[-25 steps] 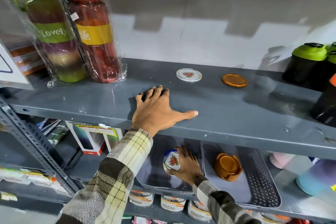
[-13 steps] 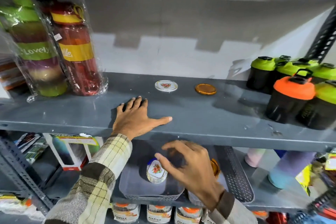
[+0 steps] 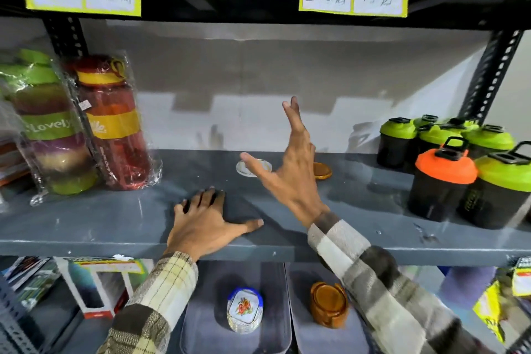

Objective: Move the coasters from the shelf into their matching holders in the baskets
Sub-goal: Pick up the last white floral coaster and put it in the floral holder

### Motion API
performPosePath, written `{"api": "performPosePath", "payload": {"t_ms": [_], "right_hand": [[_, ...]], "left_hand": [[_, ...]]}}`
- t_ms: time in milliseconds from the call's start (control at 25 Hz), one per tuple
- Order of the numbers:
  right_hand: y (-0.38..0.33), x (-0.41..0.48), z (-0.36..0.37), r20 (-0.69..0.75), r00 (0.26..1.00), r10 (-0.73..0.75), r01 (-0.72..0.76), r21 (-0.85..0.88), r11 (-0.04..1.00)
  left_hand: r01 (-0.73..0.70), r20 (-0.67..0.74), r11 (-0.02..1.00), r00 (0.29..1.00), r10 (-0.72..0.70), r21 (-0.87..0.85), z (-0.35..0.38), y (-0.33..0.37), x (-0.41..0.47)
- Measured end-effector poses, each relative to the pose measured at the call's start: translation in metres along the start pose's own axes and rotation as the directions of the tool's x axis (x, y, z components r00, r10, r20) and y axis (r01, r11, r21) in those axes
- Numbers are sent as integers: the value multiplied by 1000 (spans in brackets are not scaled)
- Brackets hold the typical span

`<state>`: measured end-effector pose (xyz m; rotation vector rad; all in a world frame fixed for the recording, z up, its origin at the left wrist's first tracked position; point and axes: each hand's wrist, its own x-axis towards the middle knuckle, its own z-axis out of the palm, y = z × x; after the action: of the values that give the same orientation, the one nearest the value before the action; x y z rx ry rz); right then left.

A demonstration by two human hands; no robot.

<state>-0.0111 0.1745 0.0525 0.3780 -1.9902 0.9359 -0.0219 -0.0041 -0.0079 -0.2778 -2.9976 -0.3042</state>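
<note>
Head view: right hand raised over the shelf coasters

Left hand (image 3: 207,221) lies flat on the grey shelf (image 3: 86,224), fingers spread, grasping nothing. Right hand (image 3: 290,169) hovers above it, fingers splayed and empty. Behind it lie a white floral coaster (image 3: 244,168) and an amber coaster (image 3: 323,171). Below, two grey baskets (image 3: 275,310) carry a white floral holder (image 3: 244,312) and an amber holder (image 3: 329,307).

One head-worn view, close to the grey shelf (image 3: 86,227); faces forward, angled slightly down; baskets (image 3: 201,325) at 6 o'clock.
</note>
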Motion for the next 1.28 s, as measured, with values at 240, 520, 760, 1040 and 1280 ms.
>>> {"api": "performPosePath", "payload": {"t_ms": [240,520,760,1040,1280], "right_hand": [[58,32,63,283,915,286,-235,-203,951],[95,32,90,370,777,509,-382,-365,849],[67,27,64,306,880,364,-287,-268,920],[-21,7,-6,56,998,-41,47,-102,994],[-94,-17,-67,-93,970,-227,225,-33,974]], "left_hand": [[3,28,1000,1000,-3,19,3,0,1],[3,58,999,998,-5,37,2,-1,2],[0,71,1000,998,-2,29,0,0,0],[-3,61,999,998,1,34,-6,4,-3],[2,3,1000,1000,-2,3,-3,3,-5]]}}
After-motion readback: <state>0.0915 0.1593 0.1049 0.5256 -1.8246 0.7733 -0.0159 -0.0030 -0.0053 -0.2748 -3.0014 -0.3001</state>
